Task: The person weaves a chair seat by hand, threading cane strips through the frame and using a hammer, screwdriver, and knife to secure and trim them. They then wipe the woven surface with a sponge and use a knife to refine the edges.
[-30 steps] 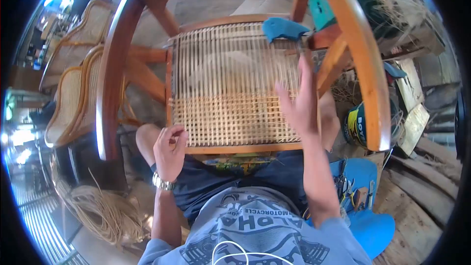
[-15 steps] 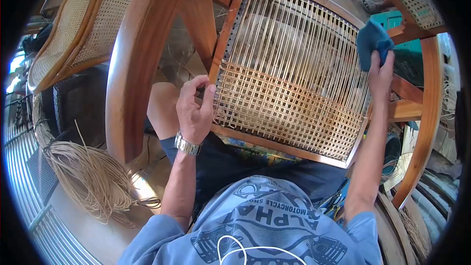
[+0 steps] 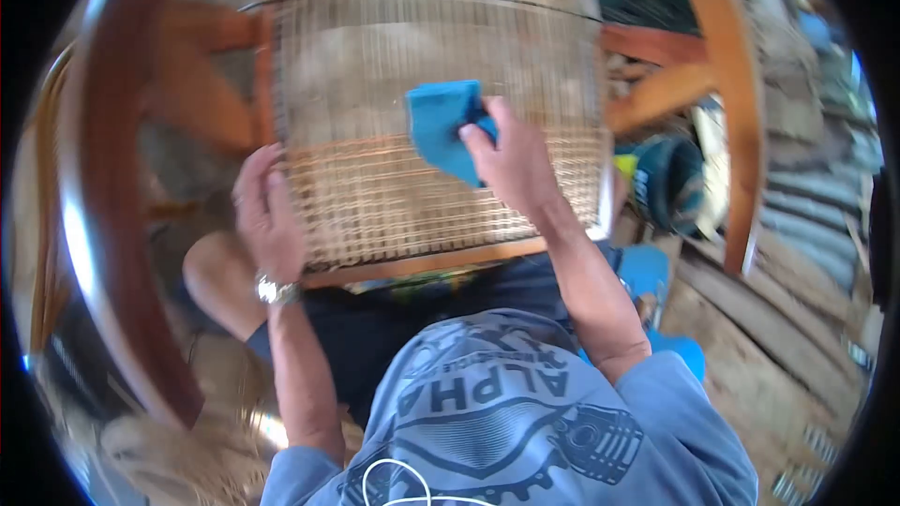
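A chair with a reddish-brown wooden frame (image 3: 422,263) rests against my lap. Across its seat runs cane webbing (image 3: 361,201), woven into an open grid on the near part, with only lengthwise strands on the far part. My right hand (image 3: 522,161) is closed on a folded blue cloth (image 3: 436,122), held over the middle of the seat where grid and bare strands meet. At the seat's left side, my left hand (image 3: 272,215) grips the frame edge, its fingers slightly blurred. A metal watch (image 3: 277,290) circles the left wrist.
Curved chair legs or arms rise at left (image 3: 103,187) and right (image 3: 731,122). A dark bucket (image 3: 670,183) stands right of the seat. Wooden planks (image 3: 750,319) cover the floor at right. A blurred tan cane bundle (image 3: 178,450) lies at lower left.
My right hand has carried the blue cloth from the seat's far right corner leftward and nearer, over the middle. The view has turned, and my left hand stays at the left edge.
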The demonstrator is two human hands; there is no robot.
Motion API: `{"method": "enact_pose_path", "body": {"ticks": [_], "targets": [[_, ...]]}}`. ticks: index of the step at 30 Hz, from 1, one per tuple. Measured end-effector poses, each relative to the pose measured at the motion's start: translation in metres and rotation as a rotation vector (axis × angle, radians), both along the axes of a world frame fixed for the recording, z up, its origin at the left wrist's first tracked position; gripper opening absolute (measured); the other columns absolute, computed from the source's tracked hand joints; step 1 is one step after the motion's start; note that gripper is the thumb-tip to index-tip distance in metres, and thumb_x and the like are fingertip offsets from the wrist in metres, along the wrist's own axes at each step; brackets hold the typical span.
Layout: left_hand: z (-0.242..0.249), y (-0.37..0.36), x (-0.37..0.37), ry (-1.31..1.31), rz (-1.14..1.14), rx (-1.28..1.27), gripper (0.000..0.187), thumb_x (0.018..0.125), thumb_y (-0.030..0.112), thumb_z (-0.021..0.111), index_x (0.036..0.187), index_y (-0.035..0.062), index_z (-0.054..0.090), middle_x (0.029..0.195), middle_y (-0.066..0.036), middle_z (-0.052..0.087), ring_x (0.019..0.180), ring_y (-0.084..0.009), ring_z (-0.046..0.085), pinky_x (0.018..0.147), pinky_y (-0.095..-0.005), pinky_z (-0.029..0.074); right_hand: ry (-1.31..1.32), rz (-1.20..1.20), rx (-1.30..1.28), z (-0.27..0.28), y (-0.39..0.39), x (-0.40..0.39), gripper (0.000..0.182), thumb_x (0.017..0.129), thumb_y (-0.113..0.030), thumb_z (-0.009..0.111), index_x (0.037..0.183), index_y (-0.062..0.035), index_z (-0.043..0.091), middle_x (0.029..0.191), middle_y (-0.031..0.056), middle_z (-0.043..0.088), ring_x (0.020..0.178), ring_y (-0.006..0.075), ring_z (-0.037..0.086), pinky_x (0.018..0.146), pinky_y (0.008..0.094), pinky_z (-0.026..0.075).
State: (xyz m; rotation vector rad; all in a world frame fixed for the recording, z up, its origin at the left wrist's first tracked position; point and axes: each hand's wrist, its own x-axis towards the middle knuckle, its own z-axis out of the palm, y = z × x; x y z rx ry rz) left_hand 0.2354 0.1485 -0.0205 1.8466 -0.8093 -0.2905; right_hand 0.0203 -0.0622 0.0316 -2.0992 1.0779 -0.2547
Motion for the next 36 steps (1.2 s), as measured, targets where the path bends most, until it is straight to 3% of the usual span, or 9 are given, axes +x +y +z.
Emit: {"method": "enact_pose_path", "body": {"ticks": [4,8,14,18,20,22,25,31,36], "targets": [[-0.008,-0.003,-0.003,0.123,0.079,-0.105,0.034,0.104,0.005,0.055,0.137,0.0002,0.055,0.13,-0.011,0.064,0.117,-0.0162,0.06,0.101,-0.0308,0.048,0.346,-0.371,-0.382,0.014,-0.035,-0.124,0.035,0.097,-0.026,0.06,0.121,0.0004,0.061,0.096,0.0277,0.071,0.091,0.0462,0.068,0.081,0.051,0.054],[-0.012,-0.002,-0.003,0.166,0.075,-0.111,0.037,0.106,0.011,0.054,0.141,-0.0011,0.052,0.133,-0.011,0.063,0.121,-0.0168,0.058,0.106,-0.0317,0.045,0.288,-0.301,-0.726,0.034,-0.026,-0.154,0.035,0.095,-0.026,0.064,0.119,0.0,0.063,0.104,0.0204,0.071,0.09,0.0405,0.07,0.078,0.0468,0.055],[-0.016,0.001,0.001,0.222,0.068,-0.127,0.037,0.106,0.012,0.055,0.14,-0.002,0.052,0.132,-0.011,0.063,0.121,-0.0175,0.058,0.107,-0.0318,0.044,0.335,-0.202,-0.732,-0.008,-0.034,-0.134,0.04,0.093,-0.022,0.067,0.127,-0.0022,0.059,0.099,0.0144,0.064,0.09,0.0375,0.067,0.075,0.0454,0.055],[-0.014,0.001,-0.001,0.251,0.084,-0.161,0.035,0.105,0.01,0.056,0.138,-0.0013,0.054,0.13,-0.01,0.064,0.117,-0.0158,0.06,0.103,-0.0312,0.046,0.222,-0.184,-0.757,-0.019,-0.025,-0.106,0.021,0.094,-0.018,0.062,0.108,-0.0043,0.058,0.096,0.0168,0.061,0.083,0.0363,0.064,0.069,0.0475,0.053],[-0.015,-0.001,0.0,0.237,0.084,-0.159,0.035,0.105,0.011,0.056,0.138,-0.0013,0.054,0.129,-0.011,0.064,0.117,-0.0162,0.06,0.103,-0.0313,0.046,0.211,-0.24,-0.186,-0.012,0.017,-0.061,0.012,0.093,-0.014,0.059,0.101,-0.0054,0.056,0.094,0.0176,0.06,0.076,0.0368,0.063,0.064,0.0482,0.051],[-0.015,-0.002,0.0,0.246,0.075,-0.174,0.035,0.105,0.011,0.056,0.138,-0.0015,0.054,0.129,-0.011,0.064,0.117,-0.0164,0.06,0.103,-0.0314,0.046,0.025,0.014,-0.434,0.016,0.057,-0.02,0.017,0.094,-0.013,0.058,0.108,-0.0032,0.059,0.089,0.0171,0.06,0.071,0.0374,0.062,0.064,0.0475,0.052],[-0.012,0.0,0.001,0.226,0.081,-0.135,0.035,0.105,0.011,0.056,0.137,-0.0015,0.055,0.129,-0.011,0.064,0.117,-0.0162,0.06,0.102,-0.0311,0.047,-0.029,0.125,-0.28,0.037,0.07,-0.016,0.024,0.094,-0.017,0.065,0.115,-0.0074,0.065,0.093,0.0163,0.066,0.078,0.0323,0.067,0.068,0.0436,0.055],[-0.017,-0.001,0.001,0.246,0.095,-0.203,0.028,0.104,0.009,0.057,0.13,0.0008,0.061,0.122,-0.007,0.067,0.108,-0.0135,0.062,0.096,-0.0286,0.048,0.312,-0.384,-0.569,0.047,-0.044,-0.137,0.024,0.093,-0.02,0.067,0.109,-0.0022,0.07,0.097,0.0216,0.071,0.091,0.039,0.069,0.081,0.0422,0.053],[-0.013,-0.006,-0.001,0.262,0.13,-0.231,0.024,0.103,0.008,0.058,0.125,0.0018,0.064,0.119,-0.006,0.068,0.104,-0.0124,0.063,0.093,-0.027,0.05,0.284,-0.321,-0.584,0.033,-0.043,-0.141,0.026,0.09,-0.022,0.067,0.108,-0.0034,0.068,0.099,0.0197,0.069,0.092,0.0403,0.067,0.083,0.0473,0.053]]}}
